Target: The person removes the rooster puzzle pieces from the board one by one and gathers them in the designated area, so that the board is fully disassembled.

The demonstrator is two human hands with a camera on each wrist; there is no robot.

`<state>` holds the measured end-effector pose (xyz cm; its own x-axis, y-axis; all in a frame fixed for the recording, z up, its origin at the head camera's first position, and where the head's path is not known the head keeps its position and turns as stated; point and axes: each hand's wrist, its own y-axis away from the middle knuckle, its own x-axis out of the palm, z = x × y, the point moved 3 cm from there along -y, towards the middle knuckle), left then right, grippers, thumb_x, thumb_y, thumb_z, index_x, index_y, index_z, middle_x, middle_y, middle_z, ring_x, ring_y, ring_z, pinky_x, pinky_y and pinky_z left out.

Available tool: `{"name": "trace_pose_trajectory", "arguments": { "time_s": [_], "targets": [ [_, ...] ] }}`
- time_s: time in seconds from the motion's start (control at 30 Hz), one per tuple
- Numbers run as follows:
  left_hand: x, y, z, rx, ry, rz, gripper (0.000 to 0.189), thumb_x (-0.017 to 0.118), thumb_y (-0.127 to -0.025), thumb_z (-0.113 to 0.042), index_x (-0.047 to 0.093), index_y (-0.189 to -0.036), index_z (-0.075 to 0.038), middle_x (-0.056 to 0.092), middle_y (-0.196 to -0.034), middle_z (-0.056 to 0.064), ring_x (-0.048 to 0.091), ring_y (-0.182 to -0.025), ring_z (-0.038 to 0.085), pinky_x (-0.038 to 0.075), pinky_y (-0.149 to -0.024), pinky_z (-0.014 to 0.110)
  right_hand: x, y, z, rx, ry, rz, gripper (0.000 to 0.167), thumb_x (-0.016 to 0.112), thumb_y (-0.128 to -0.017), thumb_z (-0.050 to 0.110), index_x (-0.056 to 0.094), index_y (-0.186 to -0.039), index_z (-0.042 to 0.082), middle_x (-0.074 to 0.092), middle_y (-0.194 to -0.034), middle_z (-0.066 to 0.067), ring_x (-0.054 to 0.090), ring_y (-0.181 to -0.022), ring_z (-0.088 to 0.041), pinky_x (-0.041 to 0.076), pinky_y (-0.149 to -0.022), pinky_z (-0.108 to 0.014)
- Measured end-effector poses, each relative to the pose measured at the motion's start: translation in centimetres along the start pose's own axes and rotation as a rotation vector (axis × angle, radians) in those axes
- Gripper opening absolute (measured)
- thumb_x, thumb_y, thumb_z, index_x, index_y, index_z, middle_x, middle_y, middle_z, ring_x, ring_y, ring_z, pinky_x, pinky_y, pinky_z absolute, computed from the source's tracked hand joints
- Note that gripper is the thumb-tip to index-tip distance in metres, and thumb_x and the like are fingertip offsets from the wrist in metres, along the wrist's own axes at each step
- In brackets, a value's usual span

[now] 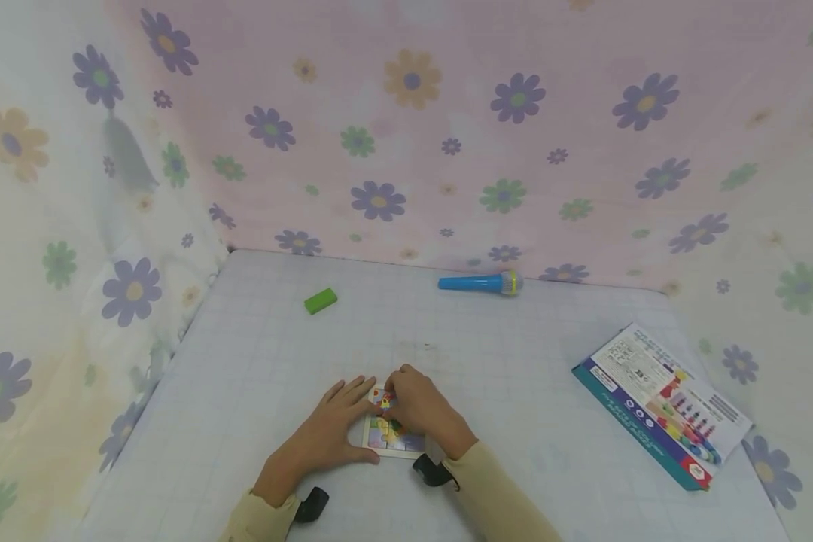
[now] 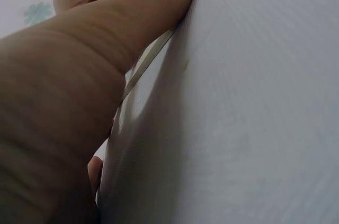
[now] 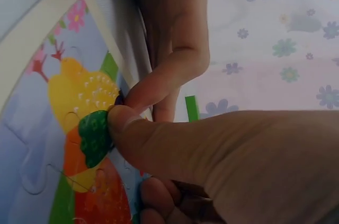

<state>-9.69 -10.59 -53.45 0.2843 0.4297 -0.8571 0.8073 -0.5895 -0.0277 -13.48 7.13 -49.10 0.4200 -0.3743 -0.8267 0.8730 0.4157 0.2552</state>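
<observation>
A small picture puzzle (image 1: 382,436) in a pale frame lies flat near the table's front, its printed yellow bird (image 3: 71,94) showing close up in the right wrist view. Spread along the puzzle's left side, my left hand (image 1: 332,429) has its thumb at the near edge and a bent finger (image 3: 169,75) reaching over the picture. My right hand (image 1: 420,406) is curled above the far right part, hiding some of it. Its thumb and fingers pinch a puzzle piece with a dark green print (image 3: 95,139), right by the left fingertip.
A green block (image 1: 321,301) lies at the back left. A blue toy microphone (image 1: 479,283) is near the back edge. On the right rests a printed box (image 1: 664,406). Flowered cloth (image 1: 406,135) hangs behind and at both sides of the white-covered table (image 1: 264,339).
</observation>
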Motion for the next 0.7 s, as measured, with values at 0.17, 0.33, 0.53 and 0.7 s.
{"name": "trace_pose_trajectory", "arguments": {
  "time_s": [0.17, 0.33, 0.53, 0.7],
  "targets": [
    [-0.02, 0.08, 0.01, 0.002, 0.007, -0.007, 0.066, 0.080, -0.073, -0.064, 0.064, -0.128, -0.030, 0.033, -0.167, 0.003, 0.028, -0.157, 0.028, 0.021, -0.129, 0.055, -0.17, -0.15, 0.28, 0.020, 0.012, 0.055, 0.038, 0.083, -0.087, 0.023, 0.065, -0.114, 0.003, 0.061, -0.108, -0.006, 0.062, -0.093, -0.018, 0.058, -0.086, -0.034],
    [-0.05, 0.05, -0.10, 0.002, 0.012, -0.003, 0.066, 0.082, -0.073, -0.063, 0.064, -0.127, -0.030, 0.033, -0.167, 0.004, 0.028, -0.156, 0.029, 0.021, -0.129, 0.056, -0.23, -0.11, 0.15, 0.021, -0.011, 0.063, 0.038, 0.082, -0.087, 0.023, 0.064, -0.114, 0.004, 0.060, -0.108, -0.006, 0.061, -0.093, -0.017, 0.058, -0.086, -0.035],
    [0.04, 0.03, -0.11, 0.002, 0.016, 0.013, 0.065, 0.080, -0.074, -0.063, 0.064, -0.128, -0.031, 0.032, -0.168, 0.005, 0.027, -0.157, 0.030, 0.020, -0.130, 0.056, -0.12, 0.05, -0.09, -0.007, -0.027, 0.044, 0.035, 0.082, -0.088, 0.025, 0.062, -0.111, 0.009, 0.060, -0.108, -0.003, 0.060, -0.095, -0.016, 0.057, -0.089, -0.035],
    [-0.11, 0.09, -0.14, 0.005, 0.022, 0.014, 0.063, 0.080, -0.075, -0.062, 0.066, -0.127, -0.031, 0.033, -0.167, 0.007, 0.027, -0.157, 0.030, 0.019, -0.130, 0.056, 0.10, 0.08, -0.50, -0.050, -0.048, -0.005, 0.038, 0.084, -0.086, 0.025, 0.065, -0.117, 0.012, 0.063, -0.111, -0.001, 0.062, -0.099, -0.015, 0.058, -0.093, -0.035]
  ]
}}
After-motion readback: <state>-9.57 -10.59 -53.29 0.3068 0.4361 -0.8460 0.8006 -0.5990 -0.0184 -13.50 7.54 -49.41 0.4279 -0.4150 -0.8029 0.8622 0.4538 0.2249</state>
